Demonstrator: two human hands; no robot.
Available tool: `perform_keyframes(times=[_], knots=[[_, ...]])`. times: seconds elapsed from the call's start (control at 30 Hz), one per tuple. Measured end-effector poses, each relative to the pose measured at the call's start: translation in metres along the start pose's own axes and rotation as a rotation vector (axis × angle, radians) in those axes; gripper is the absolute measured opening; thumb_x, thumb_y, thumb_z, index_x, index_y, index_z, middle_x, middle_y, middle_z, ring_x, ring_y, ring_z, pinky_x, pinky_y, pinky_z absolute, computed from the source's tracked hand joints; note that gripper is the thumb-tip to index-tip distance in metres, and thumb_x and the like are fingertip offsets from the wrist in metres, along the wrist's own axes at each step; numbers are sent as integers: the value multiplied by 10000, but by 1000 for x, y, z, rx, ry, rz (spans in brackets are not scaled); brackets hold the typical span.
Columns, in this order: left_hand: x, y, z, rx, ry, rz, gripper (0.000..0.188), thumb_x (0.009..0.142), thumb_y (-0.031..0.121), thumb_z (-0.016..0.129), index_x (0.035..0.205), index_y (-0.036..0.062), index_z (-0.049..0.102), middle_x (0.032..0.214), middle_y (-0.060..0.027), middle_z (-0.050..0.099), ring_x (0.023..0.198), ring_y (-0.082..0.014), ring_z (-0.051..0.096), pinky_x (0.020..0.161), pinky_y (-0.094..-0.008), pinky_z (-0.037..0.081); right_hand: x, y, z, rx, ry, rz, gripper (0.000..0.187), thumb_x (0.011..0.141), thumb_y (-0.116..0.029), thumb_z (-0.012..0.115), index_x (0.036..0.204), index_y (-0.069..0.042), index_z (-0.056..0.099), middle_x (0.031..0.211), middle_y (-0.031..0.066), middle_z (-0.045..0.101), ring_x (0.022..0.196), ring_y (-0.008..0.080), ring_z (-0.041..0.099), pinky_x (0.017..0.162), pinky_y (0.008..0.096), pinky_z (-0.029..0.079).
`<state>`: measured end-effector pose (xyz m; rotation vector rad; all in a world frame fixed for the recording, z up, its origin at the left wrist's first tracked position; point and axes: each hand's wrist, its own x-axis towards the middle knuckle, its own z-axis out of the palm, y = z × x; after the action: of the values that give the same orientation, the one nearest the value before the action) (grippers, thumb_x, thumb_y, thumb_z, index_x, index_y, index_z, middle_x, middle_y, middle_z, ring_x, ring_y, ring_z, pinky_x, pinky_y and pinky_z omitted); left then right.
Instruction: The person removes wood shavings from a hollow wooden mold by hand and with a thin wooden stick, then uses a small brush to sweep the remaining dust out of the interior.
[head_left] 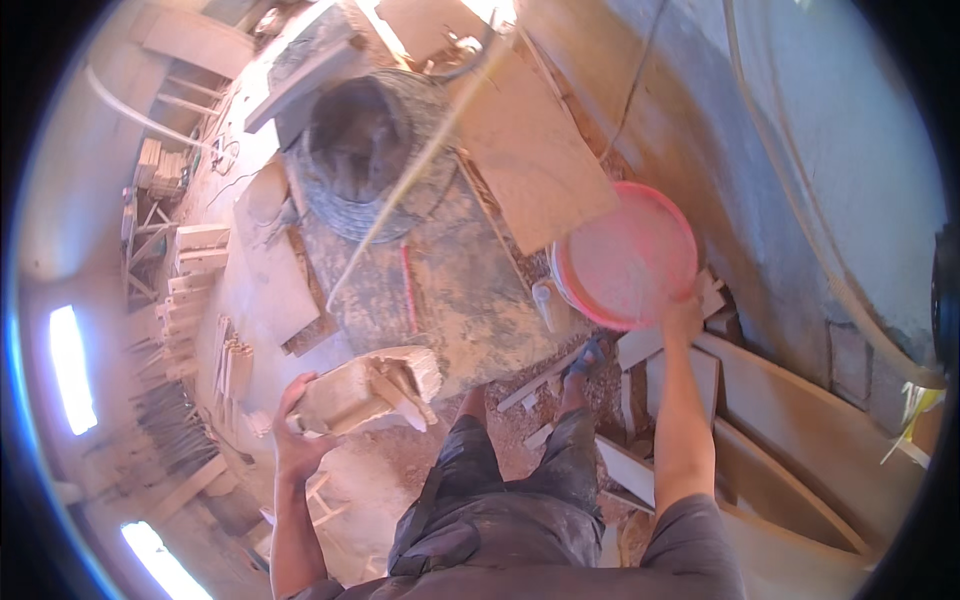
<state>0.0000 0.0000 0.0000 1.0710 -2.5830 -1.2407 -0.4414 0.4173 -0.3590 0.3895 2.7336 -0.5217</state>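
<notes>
My left hand (296, 432) is closed on one end of a pale tan, box-shaped block (345, 398), fingers along its side and thumb below. The block has a hollowed face, and a light wooden piece (395, 395) juts from it. On the right, my right hand (682, 318) grips the near rim of a round, dusty pink lid (625, 255). Its fingertips are partly blurred. Beneath the lid shows the side of a white bucket (560, 283). A small clear bottle-like thing (544, 305) stands beside the bucket.
A dusty worktable (450, 290) carries a dark round tub (360, 140), a red stick (408, 285) and a flat board (535, 160). Long planks (790, 400) lean along the right wall. Stacked wood pieces (200, 250) line the left. Scraps litter the floor near my feet.
</notes>
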Motion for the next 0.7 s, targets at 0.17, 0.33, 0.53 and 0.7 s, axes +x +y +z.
perform_keyframes(times=[0.17,0.33,0.53,0.7], knots=[[1,-10,-9,-74,31,64,1018,523,19,949,1458,88,553,1520,-162,554,1390,-305,547,1190,-444,428,-48,82,-80,424,-37,-50,286,909,-226,741,1049,8,654,824,182,716,593,271,680,501,408,521],[0,-7,-2,-206,23,77,1083,548,-23,933,1522,89,471,1517,-152,544,1391,-310,544,1188,-435,421,-121,90,-158,744,32,163,228,980,-161,714,878,9,600,694,125,653,525,191,626,409,341,459],[-13,6,9,-348,78,16,1054,607,27,962,1535,84,465,1498,-130,558,1384,-311,552,1182,-428,426,-172,-24,-156,944,-121,121,168,944,-116,690,993,36,635,788,114,679,572,181,633,417,326,459],[-13,7,5,-233,109,81,955,593,49,982,1441,62,542,1435,-160,598,1322,-330,600,1124,-430,479,-155,-136,-110,1023,-246,-71,172,914,-118,663,797,7,647,641,62,607,487,173,570,406,319,406]])
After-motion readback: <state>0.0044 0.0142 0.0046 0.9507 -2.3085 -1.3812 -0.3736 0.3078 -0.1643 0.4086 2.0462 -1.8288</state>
